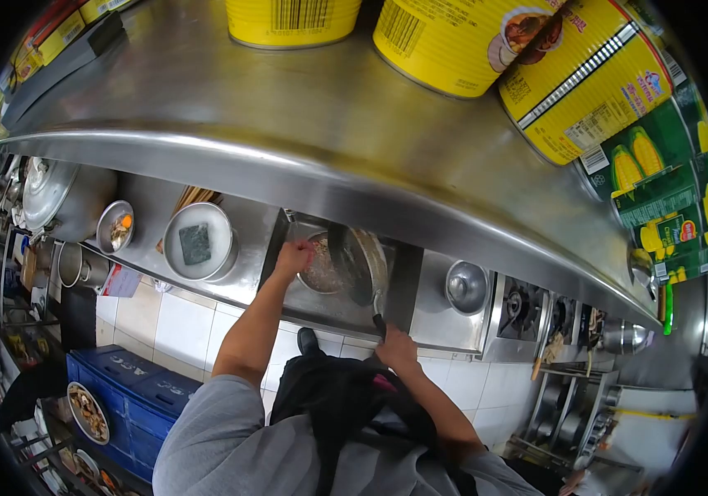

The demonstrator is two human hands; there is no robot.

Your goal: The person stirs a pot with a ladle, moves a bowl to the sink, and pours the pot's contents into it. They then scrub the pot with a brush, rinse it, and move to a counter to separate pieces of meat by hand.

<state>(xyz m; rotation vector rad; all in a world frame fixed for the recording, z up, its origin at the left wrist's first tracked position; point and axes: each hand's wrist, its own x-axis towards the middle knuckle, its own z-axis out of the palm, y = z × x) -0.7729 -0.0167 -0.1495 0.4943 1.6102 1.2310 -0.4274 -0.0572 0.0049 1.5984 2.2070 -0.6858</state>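
Note:
My left hand (294, 256) reaches into a steel sink (333, 307) and touches the rim of a metal bowl (318, 269) that holds something wet and greyish. My right hand (395, 347) grips the black handle of a dark pan (362, 263), which stands tilted on edge in the sink, right beside the bowl. Whether my left hand grips the bowl or only rests on it is unclear.
A steel shelf (288, 124) overhead carries large yellow cans (461, 41) and green corn cans (660, 190). Left of the sink sit a bowl with a green sponge (197, 244), a small bowl (114, 227) and a lidded pot (57, 198). A domed lid (465, 285) and gas burners (521, 304) lie right; blue crates (131, 397) stand on the floor.

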